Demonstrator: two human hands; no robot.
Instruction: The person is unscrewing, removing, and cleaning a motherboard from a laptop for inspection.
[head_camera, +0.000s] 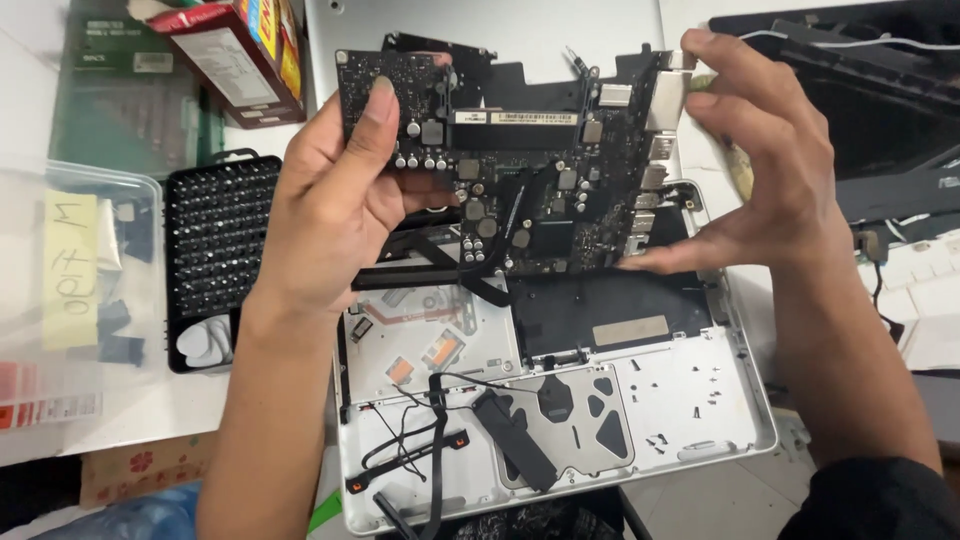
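Hands at either end of a dark circuit board (520, 175), which is held lifted and tilted above an opened silver laptop shell (700, 400). The left hand (335, 205) closes on the board's left end, thumb laid across its face and fingers curled behind. The right hand (770, 165) grips the right end by the metal ports, fingers spread over the upper corner and thumb at the lower edge. Inside the shell lie loose black cables (425, 430) and small screws (700, 395). To the left, on the white surface (150, 410), sit a black tray of screwdriver bits (215, 245) and a clear plastic box (70, 280); a red carton (240, 50) lies at the top.
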